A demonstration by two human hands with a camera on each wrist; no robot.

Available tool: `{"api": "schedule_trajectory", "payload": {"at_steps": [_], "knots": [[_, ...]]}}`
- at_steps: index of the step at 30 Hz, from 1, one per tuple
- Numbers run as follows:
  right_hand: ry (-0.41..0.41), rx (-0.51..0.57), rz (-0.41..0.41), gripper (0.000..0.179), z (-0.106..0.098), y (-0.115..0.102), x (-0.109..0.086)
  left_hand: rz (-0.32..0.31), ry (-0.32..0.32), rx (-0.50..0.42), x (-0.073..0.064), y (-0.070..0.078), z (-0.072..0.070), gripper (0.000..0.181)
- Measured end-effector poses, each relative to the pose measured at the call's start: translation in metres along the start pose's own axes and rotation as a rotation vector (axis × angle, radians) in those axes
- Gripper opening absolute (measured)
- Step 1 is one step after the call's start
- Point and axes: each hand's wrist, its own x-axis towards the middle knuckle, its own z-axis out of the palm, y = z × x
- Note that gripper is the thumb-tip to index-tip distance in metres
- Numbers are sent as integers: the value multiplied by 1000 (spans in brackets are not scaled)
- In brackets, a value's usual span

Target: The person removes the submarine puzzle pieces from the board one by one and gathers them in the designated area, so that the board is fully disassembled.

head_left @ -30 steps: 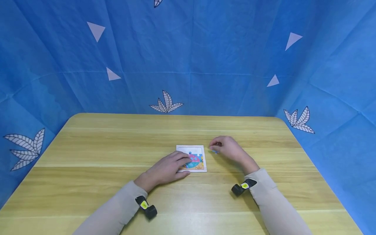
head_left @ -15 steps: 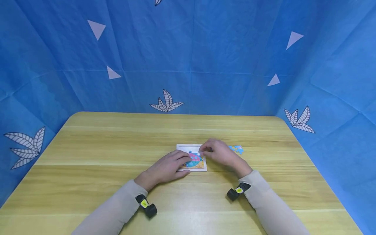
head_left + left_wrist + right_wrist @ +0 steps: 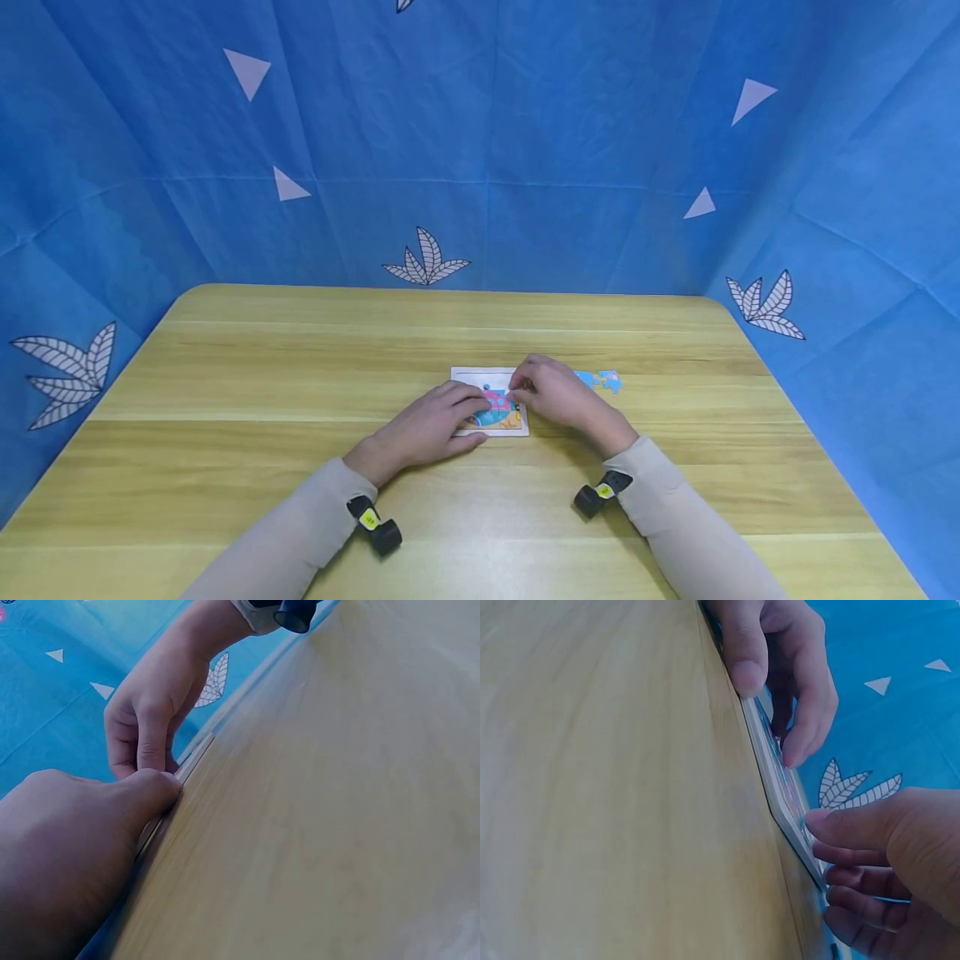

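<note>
A small square jigsaw puzzle in a white tray (image 3: 465, 372) lies on the table, with a pink, blue and orange picture partly covered by both hands. My left hand (image 3: 429, 423) rests over its left side, fingers loosely bent across the picture and thumb along the near edge. In the right wrist view these fingers come down onto the tray (image 3: 762, 754). At the right side of the picture my right hand (image 3: 557, 392) pinches a puzzle piece between thumb and forefinger; the fingers mostly hide it. The left wrist view shows both hands close together at the tray's edge.
Loose blue puzzle pieces (image 3: 610, 382) lie right of the tray, behind my right hand. The wooden table (image 3: 300, 350) runs back to a blue cloth backdrop (image 3: 570, 150) with white leaf and triangle prints.
My right hand has moved left from beside the tray to the picture's right side, uncovering the loose pieces behind it. My left hand has stayed on the tray.
</note>
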Motion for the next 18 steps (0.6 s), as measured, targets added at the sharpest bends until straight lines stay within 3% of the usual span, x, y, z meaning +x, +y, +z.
{"api": "schedule_trajectory", "payload": {"at_steps": [18], "knots": [[-2, -1, 10, 13, 1, -4, 1, -33, -8, -7, 1, 2, -1, 52]]}}
